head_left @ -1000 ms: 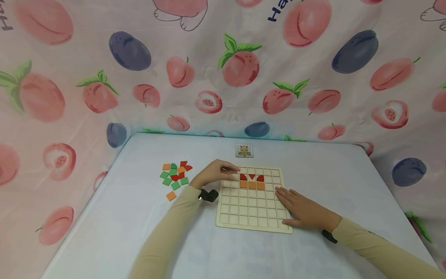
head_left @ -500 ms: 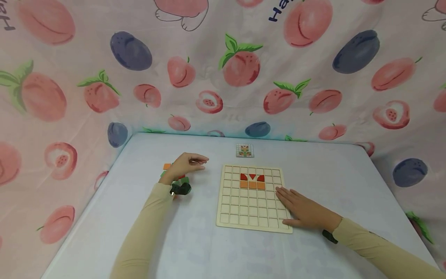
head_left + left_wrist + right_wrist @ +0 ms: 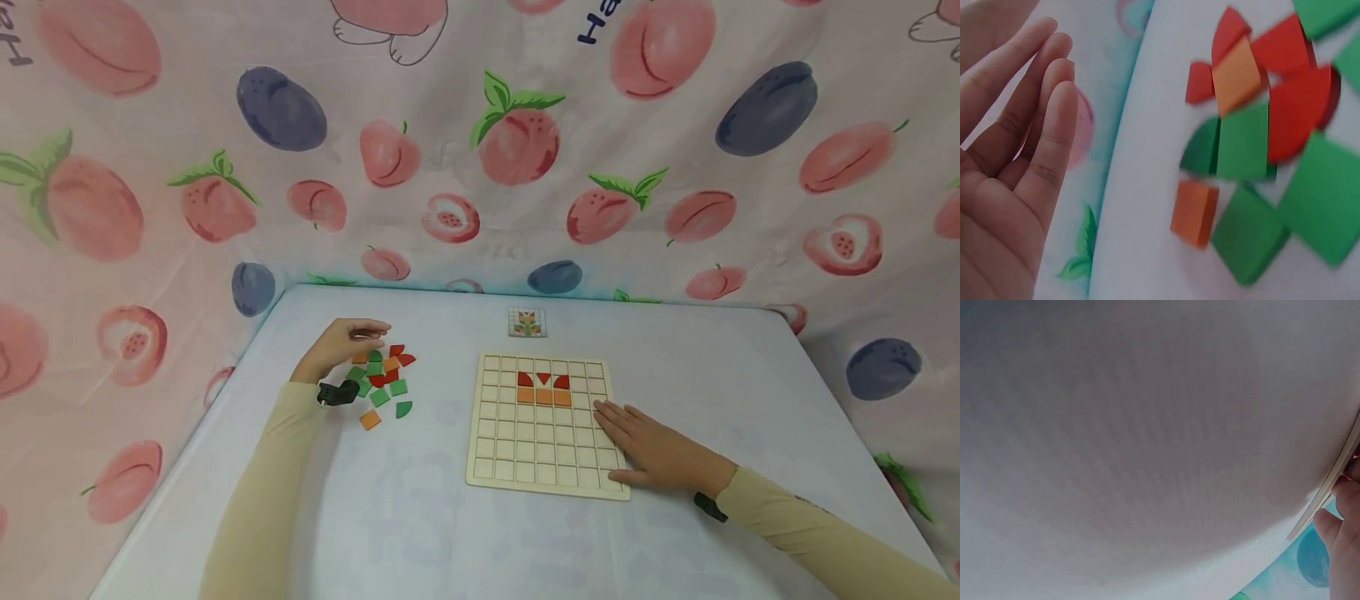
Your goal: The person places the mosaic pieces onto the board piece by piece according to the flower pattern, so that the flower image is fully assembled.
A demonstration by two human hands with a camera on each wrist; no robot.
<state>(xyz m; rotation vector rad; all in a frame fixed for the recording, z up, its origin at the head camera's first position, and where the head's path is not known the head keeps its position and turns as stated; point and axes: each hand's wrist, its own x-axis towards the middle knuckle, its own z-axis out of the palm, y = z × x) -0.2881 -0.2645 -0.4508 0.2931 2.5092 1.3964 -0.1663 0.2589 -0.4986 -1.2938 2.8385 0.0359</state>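
My left hand hovers over the back left part of a loose pile of flat tiles, its fingers loosely bent and nothing held. In the left wrist view its fingers lie beside the pile, where an orange square tile, a green square tile and a red quarter-round tile show. My right hand rests flat with spread fingers on the right edge of a pale gridded board. On the board, a red triangle sits between two red curved tiles, above a row of orange squares.
A small card printed with a coloured grid pattern lies behind the board. One orange square and a green quarter-round tile lie at the pile's near side. A fruit-print cloth hangs behind the white table.
My left hand has moved left from the board's upper left to above the tile pile, uncovering the green quarter-round tile. The right hand has stayed on the board.
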